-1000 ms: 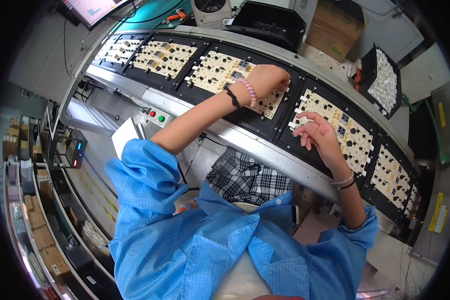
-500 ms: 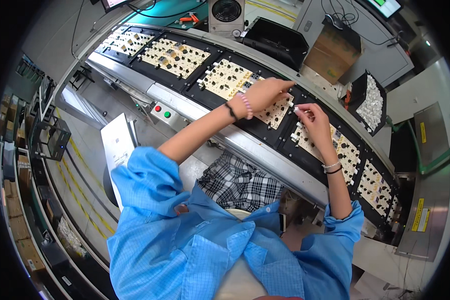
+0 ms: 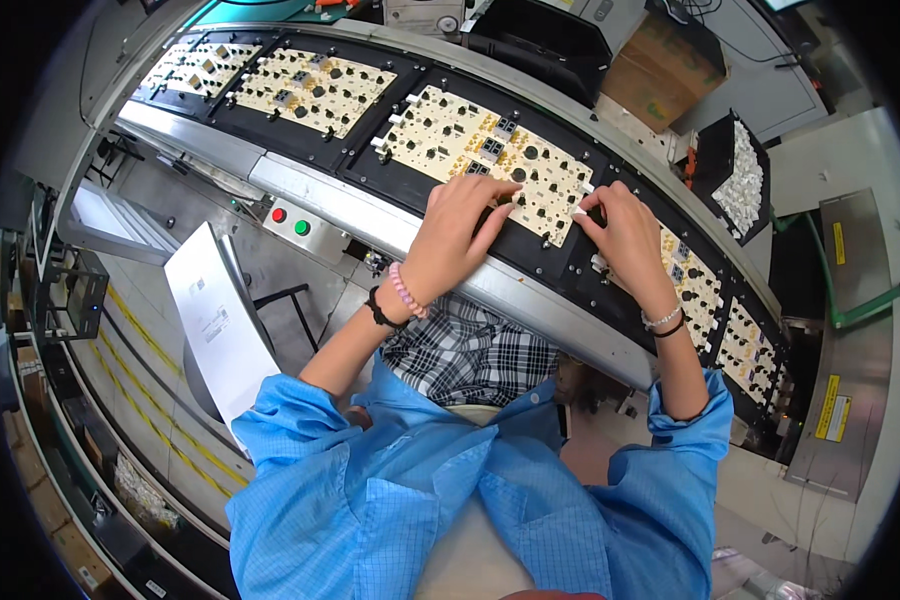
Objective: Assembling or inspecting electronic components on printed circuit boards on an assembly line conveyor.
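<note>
A cream circuit board (image 3: 470, 150) with small dark parts lies in a black carrier on the conveyor (image 3: 370, 215) in front of me. My left hand (image 3: 460, 225) rests flat on the board's near edge, fingers spread over it. My right hand (image 3: 625, 235) sits at the board's right end, fingers curled down onto its corner; I cannot tell whether it pinches a small part. More boards of the same kind (image 3: 310, 85) lie further left and another (image 3: 695, 285) to the right along the belt.
A black bin of small white parts (image 3: 740, 180) stands beyond the belt at the right, next to a cardboard box (image 3: 660, 75). Red and green buttons (image 3: 288, 222) sit on the conveyor's front. A white sheet holder (image 3: 215, 320) stands at my left.
The boards have shifted right along the belt in view. Both hands have come closer together onto the same board, the right hand moving from the neighbouring board to this one's right corner.
</note>
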A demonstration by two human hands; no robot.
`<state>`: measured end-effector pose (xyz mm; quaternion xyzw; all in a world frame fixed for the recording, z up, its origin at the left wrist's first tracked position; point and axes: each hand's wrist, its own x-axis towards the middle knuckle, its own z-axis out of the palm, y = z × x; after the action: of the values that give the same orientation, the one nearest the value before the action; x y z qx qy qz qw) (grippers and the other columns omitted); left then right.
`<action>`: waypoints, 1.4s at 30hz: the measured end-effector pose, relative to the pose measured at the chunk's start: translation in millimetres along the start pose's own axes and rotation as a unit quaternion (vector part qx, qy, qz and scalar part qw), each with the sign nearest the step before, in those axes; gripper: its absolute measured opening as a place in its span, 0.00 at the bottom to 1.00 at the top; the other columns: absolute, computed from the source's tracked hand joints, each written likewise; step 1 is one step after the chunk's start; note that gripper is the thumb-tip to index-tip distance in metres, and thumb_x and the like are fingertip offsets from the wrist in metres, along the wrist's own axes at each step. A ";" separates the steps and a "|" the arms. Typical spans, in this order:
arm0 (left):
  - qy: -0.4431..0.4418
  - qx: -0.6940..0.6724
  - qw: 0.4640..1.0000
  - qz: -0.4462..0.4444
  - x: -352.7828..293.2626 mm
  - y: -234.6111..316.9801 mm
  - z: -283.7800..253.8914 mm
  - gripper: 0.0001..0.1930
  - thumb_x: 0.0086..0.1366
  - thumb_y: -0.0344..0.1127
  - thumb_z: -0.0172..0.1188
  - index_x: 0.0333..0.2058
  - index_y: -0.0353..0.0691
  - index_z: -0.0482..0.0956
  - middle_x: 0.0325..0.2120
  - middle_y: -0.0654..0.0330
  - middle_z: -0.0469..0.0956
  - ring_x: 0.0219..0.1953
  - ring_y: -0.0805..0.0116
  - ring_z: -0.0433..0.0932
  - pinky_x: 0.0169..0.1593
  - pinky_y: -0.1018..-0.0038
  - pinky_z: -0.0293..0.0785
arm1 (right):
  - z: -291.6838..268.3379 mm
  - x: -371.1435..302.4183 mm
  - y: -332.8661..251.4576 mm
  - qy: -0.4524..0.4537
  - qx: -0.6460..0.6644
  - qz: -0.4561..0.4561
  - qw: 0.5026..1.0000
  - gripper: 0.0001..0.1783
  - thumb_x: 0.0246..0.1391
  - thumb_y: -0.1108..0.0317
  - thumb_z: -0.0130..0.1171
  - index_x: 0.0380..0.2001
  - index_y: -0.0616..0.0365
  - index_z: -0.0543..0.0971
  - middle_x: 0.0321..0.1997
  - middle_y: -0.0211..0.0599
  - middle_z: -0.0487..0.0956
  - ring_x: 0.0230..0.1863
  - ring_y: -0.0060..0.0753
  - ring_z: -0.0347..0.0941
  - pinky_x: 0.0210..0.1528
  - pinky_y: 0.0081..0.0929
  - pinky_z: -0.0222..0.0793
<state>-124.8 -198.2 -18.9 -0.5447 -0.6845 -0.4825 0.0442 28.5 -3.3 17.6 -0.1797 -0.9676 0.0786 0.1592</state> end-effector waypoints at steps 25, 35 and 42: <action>0.005 0.003 1.000 0.023 -3.7 -9.0 -11.6 0.10 0.62 0.26 0.56 0.42 0.41 0.79 0.35 0.60 0.77 0.43 0.61 0.76 0.50 0.68 0.65 | -1.6 40.6 31.1 -0.069 0.046 0.065 0.994 0.09 0.51 0.62 0.66 0.32 0.56 0.83 0.25 0.33 0.74 0.26 0.31 0.70 0.31 0.27 0.64; -0.014 0.013 1.000 0.017 1.6 -9.1 -10.5 0.09 0.63 0.26 0.56 0.42 0.41 0.80 0.36 0.60 0.79 0.42 0.60 0.76 0.50 0.67 0.65 | 7.4 26.4 24.8 -0.014 0.007 0.017 1.000 0.09 0.53 0.64 0.64 0.31 0.58 0.80 0.30 0.36 0.75 0.30 0.40 0.73 0.33 0.32 0.68; -0.011 0.030 0.999 -0.013 2.6 -9.9 -20.5 0.11 0.62 0.24 0.56 0.42 0.40 0.80 0.35 0.59 0.80 0.41 0.59 0.77 0.47 0.67 0.66 | -37.3 30.8 101.7 0.099 0.123 0.076 0.985 0.12 0.61 0.64 0.58 0.44 0.55 0.82 0.39 0.36 0.82 0.36 0.27 0.77 0.38 0.23 0.70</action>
<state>-143.2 -210.2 -12.5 -0.5395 -0.7061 -0.4563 0.0463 46.6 105.6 39.9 -0.2386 -0.9136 0.1905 0.2684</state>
